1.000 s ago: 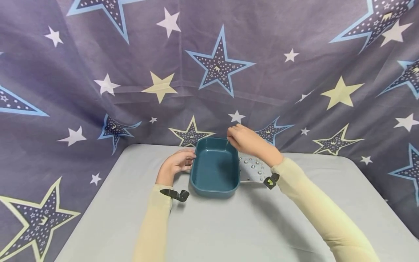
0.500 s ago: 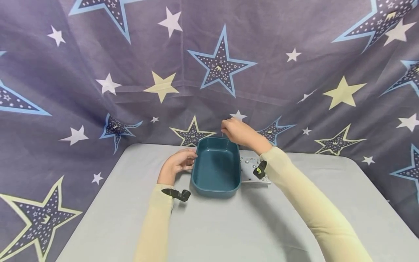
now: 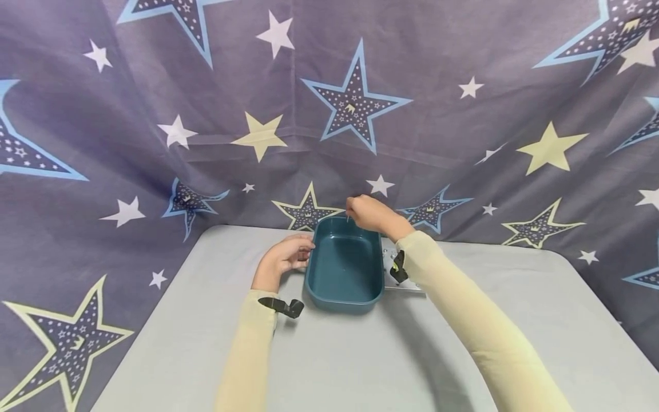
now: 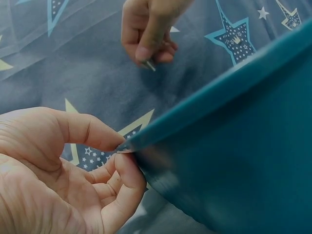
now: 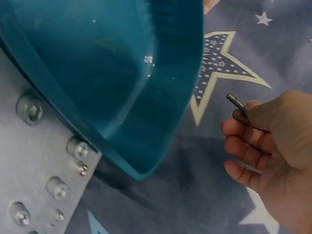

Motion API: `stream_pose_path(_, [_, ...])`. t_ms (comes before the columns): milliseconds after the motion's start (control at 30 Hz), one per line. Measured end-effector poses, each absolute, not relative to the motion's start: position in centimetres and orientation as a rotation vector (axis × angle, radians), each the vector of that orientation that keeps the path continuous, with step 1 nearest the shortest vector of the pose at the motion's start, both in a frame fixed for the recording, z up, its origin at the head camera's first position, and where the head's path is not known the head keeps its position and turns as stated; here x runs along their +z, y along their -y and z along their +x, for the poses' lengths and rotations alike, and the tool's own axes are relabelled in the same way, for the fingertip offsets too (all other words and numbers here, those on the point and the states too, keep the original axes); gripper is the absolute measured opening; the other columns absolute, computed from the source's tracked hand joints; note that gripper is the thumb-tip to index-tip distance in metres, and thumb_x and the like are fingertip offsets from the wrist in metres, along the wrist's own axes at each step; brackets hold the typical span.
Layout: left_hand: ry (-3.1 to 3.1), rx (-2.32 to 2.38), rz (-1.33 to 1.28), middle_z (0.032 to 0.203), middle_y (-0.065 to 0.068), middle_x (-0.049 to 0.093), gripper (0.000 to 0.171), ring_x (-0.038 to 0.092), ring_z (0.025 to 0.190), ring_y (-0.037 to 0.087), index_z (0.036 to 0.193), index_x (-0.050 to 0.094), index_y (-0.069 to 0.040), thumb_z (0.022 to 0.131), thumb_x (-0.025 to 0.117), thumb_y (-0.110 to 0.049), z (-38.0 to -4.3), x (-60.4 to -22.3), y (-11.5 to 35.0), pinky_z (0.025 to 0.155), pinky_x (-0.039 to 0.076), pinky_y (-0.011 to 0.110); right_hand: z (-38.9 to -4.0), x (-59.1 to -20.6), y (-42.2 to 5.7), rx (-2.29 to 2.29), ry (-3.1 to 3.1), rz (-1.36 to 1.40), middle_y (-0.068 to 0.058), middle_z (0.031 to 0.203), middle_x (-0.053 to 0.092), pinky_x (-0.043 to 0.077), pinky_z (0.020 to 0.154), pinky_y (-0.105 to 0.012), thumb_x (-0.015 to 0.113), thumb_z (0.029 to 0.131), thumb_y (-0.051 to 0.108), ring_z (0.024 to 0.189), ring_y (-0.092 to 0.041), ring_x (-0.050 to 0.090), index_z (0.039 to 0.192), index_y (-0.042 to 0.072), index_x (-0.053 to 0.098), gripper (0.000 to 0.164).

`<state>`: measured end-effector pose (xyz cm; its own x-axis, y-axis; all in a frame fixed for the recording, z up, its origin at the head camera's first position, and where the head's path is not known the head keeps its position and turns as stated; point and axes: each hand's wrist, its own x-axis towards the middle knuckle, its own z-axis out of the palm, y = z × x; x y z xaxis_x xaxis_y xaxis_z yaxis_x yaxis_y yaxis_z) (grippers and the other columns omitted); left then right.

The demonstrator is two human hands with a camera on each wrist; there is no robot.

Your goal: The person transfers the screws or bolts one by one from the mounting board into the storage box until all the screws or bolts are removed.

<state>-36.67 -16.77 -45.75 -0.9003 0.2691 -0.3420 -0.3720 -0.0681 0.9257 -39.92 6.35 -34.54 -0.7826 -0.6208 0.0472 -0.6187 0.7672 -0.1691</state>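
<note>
A deep teal rectangular tub (image 3: pixel 344 269) sits mid-table in the head view. My left hand (image 3: pixel 283 258) is at its left side; in the left wrist view the thumb and a finger pinch the tub's rim (image 4: pixel 170 119). Beyond the far rim, my right hand (image 3: pixel 372 214) pinches a small threaded metal screw (image 5: pixel 236 103) between thumb and index finger, with the other fingers loosely bent. The threaded end sticks out past the fingertips, while the rest of the screw is hidden. Right of the tub, partly under my right forearm, lies a silvery metal plate (image 5: pixel 34 161) bearing several bolts.
Socket-head bolts (image 5: pixel 30 109) of differing sizes stand up from the plate, close beside the tub's wall. A pale grey cloth covers the table (image 3: pixel 329 360). Behind it hangs a purple-grey curtain (image 3: pixel 329 166) printed with stars.
My right hand has moved left with the screw, from the tub's far right corner to around the middle of its far rim. My left hand stays at the left rim.
</note>
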Motion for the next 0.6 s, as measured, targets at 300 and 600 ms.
stream_pose_path(300, [-1.784, 2.015, -0.108, 0.076, -0.006, 0.059, 0.015, 0.055, 0.068, 0.008, 0.108, 0.053, -0.007, 0.096, 0.050, 0.001, -36.6, -45.5, 16.5, 0.064, 0.051, 0.023, -40.8, -36.0, -5.5, -0.255, -2.937, -1.013, -0.016, 0.104, 0.071, 0.055, 0.086, -0.042, 0.052, 0.105, 0.010, 0.093, -0.028, 0.068, 0.111, -0.001, 0.065, 0.019])
stream_pose_path(600, [-1.797, 2.001, -0.143, 0.084, -0.002, 0.060, 0.028, 0.056, 0.071, 0.009, 0.123, 0.050, -0.001, 0.095, 0.050, 0.000, -36.8, -45.6, 16.5, 0.065, 0.051, 0.024, -41.1, -37.5, -4.1, -0.257, -2.906, -0.991, -0.011, 0.092, 0.069, 0.052, 0.077, -0.038, 0.053, 0.105, 0.010, 0.076, -0.020, 0.060, 0.107, -0.001, 0.067, 0.019])
